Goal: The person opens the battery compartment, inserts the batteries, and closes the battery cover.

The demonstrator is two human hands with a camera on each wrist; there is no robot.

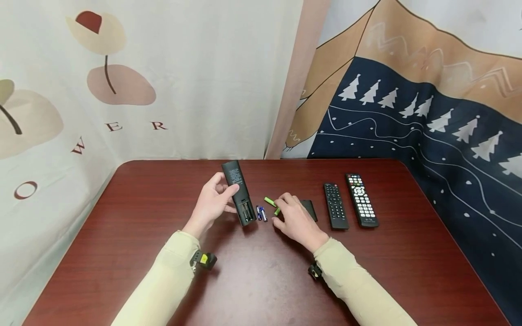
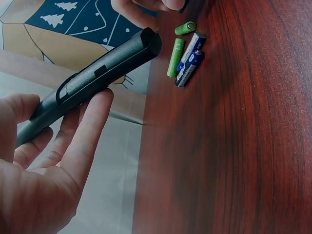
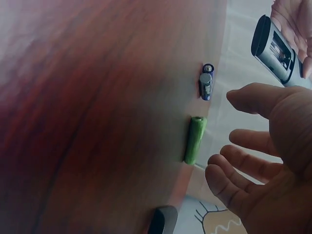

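My left hand (image 1: 208, 203) grips a black remote control (image 1: 236, 188), thumb on its labelled back. The battery compartment (image 1: 246, 210) at the lower end is uncovered, with metal contacts showing. Over the table my right hand (image 1: 299, 222) has loosely bent fingers and nothing in its grasp in the right wrist view. Close by those fingers lie two green batteries, one (image 2: 176, 57) lengthwise and one (image 2: 185, 28) end-on. Two blue-and-white batteries (image 1: 261, 213) rest side by side between the hands. A flat black piece (image 1: 310, 210) is partly hidden behind the right hand.
To the right, a smaller black remote (image 1: 336, 206) and a longer remote with white buttons (image 1: 361, 200) lie face up on the dark red wooden table (image 1: 253, 285). Printed curtains (image 1: 212, 81) hang behind the table's far edge. Each wrist wears a small camera.
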